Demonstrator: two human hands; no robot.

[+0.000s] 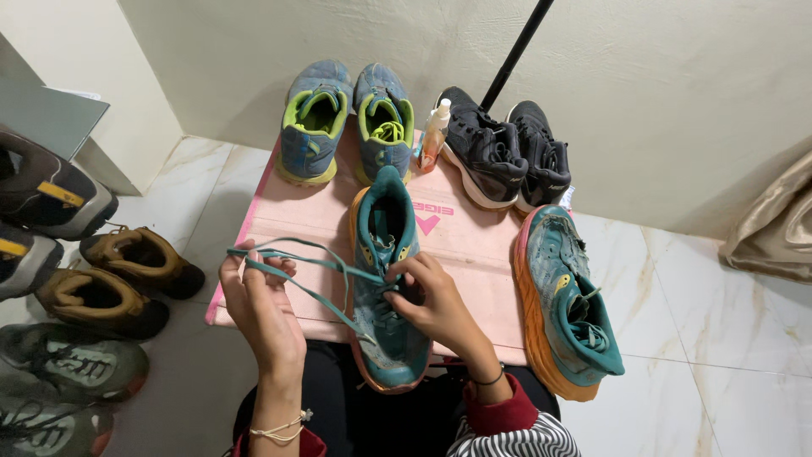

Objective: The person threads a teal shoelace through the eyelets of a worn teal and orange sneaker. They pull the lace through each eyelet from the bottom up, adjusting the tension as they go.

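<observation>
Both hands work the lace of a teal shoe on a pink mat

The left hand (pixel 258 309) is closed around a loop of the teal lace (pixel 309 262), holding it out to the left so the strands run taut to the eyelets, while the right hand (pixel 436 300) pinches the lace at the tongue of the teal shoe (pixel 385 279), steadying it. That shoe lies near the person on the pink mat (pixel 474 245), toe towards them. Its mate (pixel 562 305) rests to the right, half off the mat. Far along the wall stand blue-green shoes (pixel 347 123), a small bottle (pixel 435 135) and black shoes (pixel 503 156); brown shoes (pixel 118 275) sit left on the floor.
</observation>
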